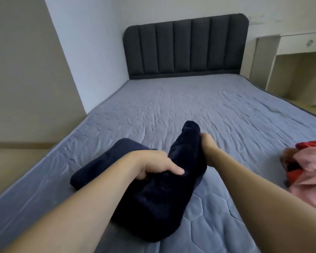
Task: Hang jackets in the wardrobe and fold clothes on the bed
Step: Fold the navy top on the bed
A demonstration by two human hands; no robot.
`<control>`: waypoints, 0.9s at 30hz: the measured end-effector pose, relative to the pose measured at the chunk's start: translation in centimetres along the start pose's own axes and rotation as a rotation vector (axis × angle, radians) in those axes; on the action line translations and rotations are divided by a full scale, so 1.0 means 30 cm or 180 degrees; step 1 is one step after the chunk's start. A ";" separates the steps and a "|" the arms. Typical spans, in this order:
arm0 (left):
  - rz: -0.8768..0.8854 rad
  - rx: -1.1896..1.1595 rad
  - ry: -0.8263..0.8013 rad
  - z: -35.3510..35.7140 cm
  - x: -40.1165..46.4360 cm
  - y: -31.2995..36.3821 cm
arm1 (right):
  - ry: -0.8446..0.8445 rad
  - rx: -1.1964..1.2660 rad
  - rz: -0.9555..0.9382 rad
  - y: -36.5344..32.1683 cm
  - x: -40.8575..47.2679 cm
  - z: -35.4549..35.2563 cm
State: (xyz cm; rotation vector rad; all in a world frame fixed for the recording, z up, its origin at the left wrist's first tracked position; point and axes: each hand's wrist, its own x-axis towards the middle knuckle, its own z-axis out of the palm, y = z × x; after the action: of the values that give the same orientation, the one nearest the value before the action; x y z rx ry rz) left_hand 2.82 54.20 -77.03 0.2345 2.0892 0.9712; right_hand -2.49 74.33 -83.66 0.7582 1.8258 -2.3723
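The bed [199,106] fills most of the room, its blue-grey quilted mattress bare and wrinkled, running from the near edge away to the far wall. A dark padded headboard [185,46] with upright channels stands at its far end against the white wall. Off to the far right sits a pale desk [299,44] with a drawer and an open space beneath it.

On the near half of the mattress, a little left of centre, lies a dark navy garment [153,207], plush and thick. Part of it is folded flat on the bed to the left, while a long section is lifted and stretched away toward the far side. At the right edge, well apart from it, is a heap of clothes [310,170], pink cloth over something red, partly cut off by the frame and a bit blurred.

Both bare arms reach in from the near side. The left hand [153,165] clutches the navy garment near its middle, fingers curled into the fabric and the thumb laid across the top. The right hand [207,145] grasps the lifted section farther along, fingers closed on its right edge, with the end of the cloth standing up beyond it
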 end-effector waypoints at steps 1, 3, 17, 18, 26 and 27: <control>-0.0041 -0.0061 0.0117 -0.063 -0.016 -0.022 | -0.0078 -0.0237 -0.0084 -0.027 0.013 0.055; -0.0232 -0.0161 0.0529 -0.193 -0.049 -0.079 | -0.0197 -0.0773 -0.0327 -0.073 0.033 0.181; -0.0755 0.1040 0.3343 -0.543 0.337 -0.768 | -0.0201 -0.3661 -0.0821 0.170 0.417 0.789; -0.0718 0.1013 0.3356 -0.541 0.368 -0.801 | -0.0169 -0.3766 -0.0767 0.205 0.449 0.790; -0.0565 0.0955 0.3473 -0.553 0.396 -0.842 | -0.0208 -0.3618 -0.0549 0.235 0.499 0.796; -0.0535 0.0989 0.3485 -0.544 0.391 -0.837 | -0.0266 -0.3470 -0.0514 0.236 0.488 0.793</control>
State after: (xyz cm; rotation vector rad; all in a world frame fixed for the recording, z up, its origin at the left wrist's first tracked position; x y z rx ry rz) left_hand -13.03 33.19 -95.53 -0.4216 3.1835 0.7160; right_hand -21.23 53.94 -91.67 0.3497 2.6924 -1.0539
